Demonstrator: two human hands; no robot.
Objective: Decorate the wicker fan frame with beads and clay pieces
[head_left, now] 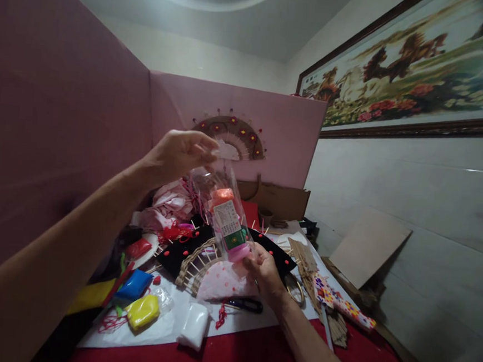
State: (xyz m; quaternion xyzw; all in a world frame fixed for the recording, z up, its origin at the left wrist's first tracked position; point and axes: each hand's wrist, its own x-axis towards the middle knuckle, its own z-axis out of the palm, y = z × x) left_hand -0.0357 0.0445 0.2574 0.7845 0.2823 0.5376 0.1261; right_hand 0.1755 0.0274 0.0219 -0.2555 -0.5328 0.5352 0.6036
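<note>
My left hand pinches the upper end of a clear plastic bag and holds it up. My right hand grips the bag's lower end. Inside the bag are an orange-red block, something pink at the bottom, and a white printed label over a green patch. Below the bag lies a black fan with red dots and woven ribs; the bag and my right hand cover part of it. Its pale pink dotted base faces me.
Yellow, blue and white packets lie at the front left. A dark-handled tool sits before the fan. Corrugated cardboard and flowered strips are on the right. A decorated fan hangs on the pink panel.
</note>
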